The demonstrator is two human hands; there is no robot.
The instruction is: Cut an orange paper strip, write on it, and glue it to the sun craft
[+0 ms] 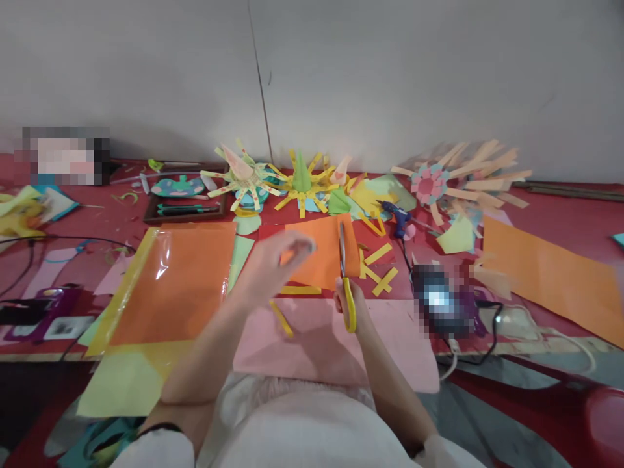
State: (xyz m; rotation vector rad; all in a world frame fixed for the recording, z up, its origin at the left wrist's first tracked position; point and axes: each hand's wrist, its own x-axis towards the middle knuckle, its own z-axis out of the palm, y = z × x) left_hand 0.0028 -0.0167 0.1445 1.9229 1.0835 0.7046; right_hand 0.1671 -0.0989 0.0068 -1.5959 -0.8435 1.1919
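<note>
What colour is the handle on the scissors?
The scissors handle is yellow, showing best in the head view.

Both forearms (207,344) reach forward — left fingers (287,240) loosely bent, right fingers (338,298) gripping.

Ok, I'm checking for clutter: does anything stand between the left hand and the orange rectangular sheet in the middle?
Nothing visible stands between the left hand and the orange rectangular sheet. The yellow-handled metal scissors in the right hand show over the sheet's right part.

A brown tray (223,209) of slim tools (188,210) (green and black) lies near the grey wall (146,71).
</note>
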